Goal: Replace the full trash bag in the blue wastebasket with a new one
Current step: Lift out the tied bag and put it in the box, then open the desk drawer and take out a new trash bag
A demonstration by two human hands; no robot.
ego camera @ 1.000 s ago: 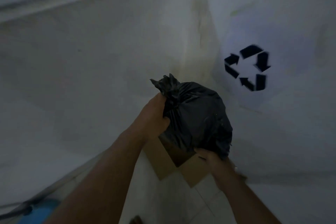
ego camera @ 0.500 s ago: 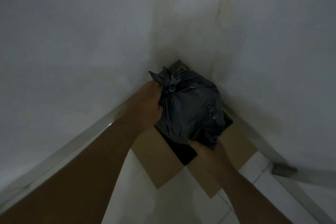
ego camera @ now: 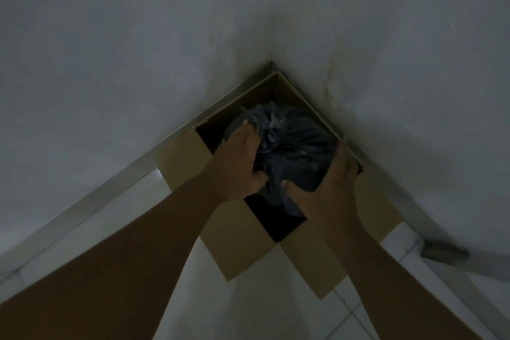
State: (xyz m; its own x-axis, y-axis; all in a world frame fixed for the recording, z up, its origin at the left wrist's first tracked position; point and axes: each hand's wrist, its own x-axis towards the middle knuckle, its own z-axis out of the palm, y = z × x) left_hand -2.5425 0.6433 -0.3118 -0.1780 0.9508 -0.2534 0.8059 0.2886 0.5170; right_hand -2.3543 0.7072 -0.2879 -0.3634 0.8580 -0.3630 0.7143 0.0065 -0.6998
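Walls point(ego camera: 124, 50), grey and stained, meet in a dim corner above pale floor tiles point(ego camera: 262, 306). An open cardboard box point(ego camera: 237, 240) fills it; inside sits the tied black trash bag point(ego camera: 298, 152), left hand point(ego camera: 240, 163) and right hand point(ego camera: 328, 190) grasping its sides.

walls point(ego camera: 138, 50): pale, stained, meeting in a corner | skirting point(ego camera: 110, 193): grey, along both | floor point(ego camera: 256, 312): white tiles | light: dim

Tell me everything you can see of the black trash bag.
The trash bag is dark, crinkled thin plastic, stuffed round and tied shut, its gathered knot pointing up. It is partly inside the open cardboard box in the wall corner. The left hand grips it beside the knot; the right hand cups its lower right side.
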